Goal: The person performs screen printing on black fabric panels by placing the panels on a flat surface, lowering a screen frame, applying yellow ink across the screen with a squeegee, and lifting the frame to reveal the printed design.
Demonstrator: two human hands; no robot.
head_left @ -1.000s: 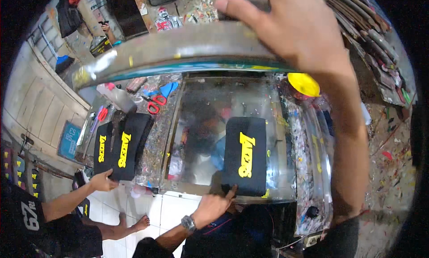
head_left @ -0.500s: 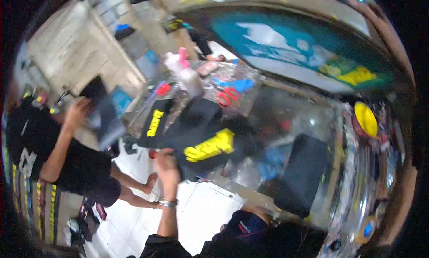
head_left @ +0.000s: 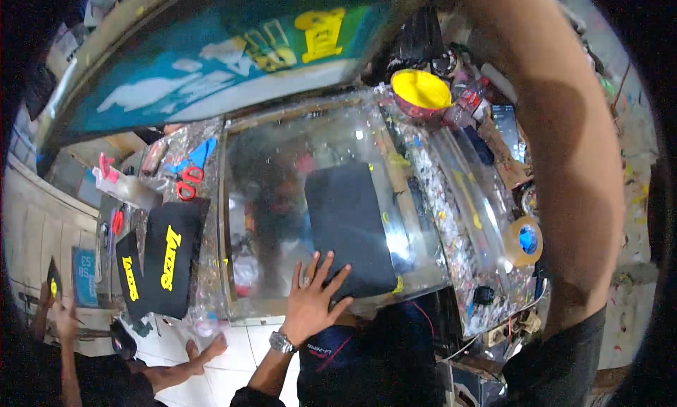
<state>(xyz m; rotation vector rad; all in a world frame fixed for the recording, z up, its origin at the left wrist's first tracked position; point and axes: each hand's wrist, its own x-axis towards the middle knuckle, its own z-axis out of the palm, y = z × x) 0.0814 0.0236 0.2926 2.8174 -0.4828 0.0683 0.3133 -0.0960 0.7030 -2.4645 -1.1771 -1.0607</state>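
A black flat fabric piece (head_left: 349, 220) lies on the glass tabletop (head_left: 271, 153). My left hand (head_left: 314, 301), with a wristwatch, rests with spread fingers at its lower left corner, partly on the glass. My right forearm (head_left: 564, 146) reaches up along the right side; its hand is beyond the top edge. Above the glass, a screen-printing frame (head_left: 233, 62) with teal mesh is raised at a tilt. Black pieces with yellow lettering (head_left: 166, 266) lie left of the glass.
Red-handled scissors (head_left: 189, 181), a blue cloth and a pink-topped bottle (head_left: 123, 185) sit at the left. A bowl of yellow ink (head_left: 421, 90), a phone (head_left: 506, 132) and a tape roll (head_left: 524, 239) are at the right. Another person's hands (head_left: 65, 315) hold a dark piece at far left.
My view has swung right. My left hand has come from beside the yellow-lettered piece to the plain black piece on the glass. The lettered piece now lies at the left.
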